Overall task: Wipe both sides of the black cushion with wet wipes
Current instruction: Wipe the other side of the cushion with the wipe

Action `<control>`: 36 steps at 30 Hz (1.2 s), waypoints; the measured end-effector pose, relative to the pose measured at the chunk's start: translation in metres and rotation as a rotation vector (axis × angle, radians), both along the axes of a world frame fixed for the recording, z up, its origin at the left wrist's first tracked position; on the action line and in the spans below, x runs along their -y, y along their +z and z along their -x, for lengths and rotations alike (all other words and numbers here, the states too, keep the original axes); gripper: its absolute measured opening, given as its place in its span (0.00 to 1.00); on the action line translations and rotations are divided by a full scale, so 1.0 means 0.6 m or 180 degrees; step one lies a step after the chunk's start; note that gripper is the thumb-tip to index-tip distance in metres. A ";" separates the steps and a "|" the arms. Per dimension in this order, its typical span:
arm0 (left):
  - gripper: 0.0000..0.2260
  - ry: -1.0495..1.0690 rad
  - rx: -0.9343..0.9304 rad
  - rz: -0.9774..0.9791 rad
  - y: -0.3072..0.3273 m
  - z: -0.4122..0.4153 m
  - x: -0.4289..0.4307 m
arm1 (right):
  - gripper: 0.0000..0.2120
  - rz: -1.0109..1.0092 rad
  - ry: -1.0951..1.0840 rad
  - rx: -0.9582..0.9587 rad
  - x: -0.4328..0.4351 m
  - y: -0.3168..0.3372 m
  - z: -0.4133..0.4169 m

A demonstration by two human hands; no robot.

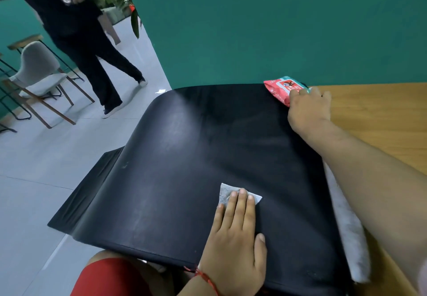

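The black cushion (196, 157) lies flat across the left end of a wooden table, its left part hanging past the edge. My left hand (235, 238) lies flat on the cushion's near part, straight fingers pressing a white wet wipe (225, 195) onto it. My right hand (309, 108) reaches to the cushion's far right corner and grips a red and teal pack of wet wipes (283, 89) there. Pale streaks show on the cushion's surface.
The wooden table (374, 110) runs to the right, against a green wall (277, 30). A grey pad edge (346, 226) shows under my right forearm. On the left floor a person in black (92, 60) walks past a grey chair (37, 69).
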State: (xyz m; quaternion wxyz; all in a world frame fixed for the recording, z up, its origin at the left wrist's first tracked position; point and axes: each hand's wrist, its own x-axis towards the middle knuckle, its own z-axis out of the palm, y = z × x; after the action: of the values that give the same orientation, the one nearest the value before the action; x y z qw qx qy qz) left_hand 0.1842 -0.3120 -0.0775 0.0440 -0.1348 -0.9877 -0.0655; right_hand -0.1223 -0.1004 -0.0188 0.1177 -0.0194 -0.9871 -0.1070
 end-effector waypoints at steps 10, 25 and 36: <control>0.33 0.0015 0.0194 -0.0045 0.019 0.042 -0.025 | 0.14 0.1162 0.0206 -0.0170 0.038 0.006 -0.048; 0.32 0.0141 0.0150 -0.0202 0.012 0.108 -0.039 | 0.15 0.2108 0.0835 0.0007 0.037 -0.069 -0.049; 0.35 0.0229 0.0247 -0.0221 0.015 0.208 -0.048 | 0.14 0.2248 0.0794 0.0064 0.037 -0.069 -0.045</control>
State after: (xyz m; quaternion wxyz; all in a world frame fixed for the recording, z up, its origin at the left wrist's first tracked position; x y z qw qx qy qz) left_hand 0.0594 -0.2834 -0.0686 0.0126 -0.0948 -0.9900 -0.1032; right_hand -0.0953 -0.1227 -0.0602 0.1063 0.0628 -0.9590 0.2550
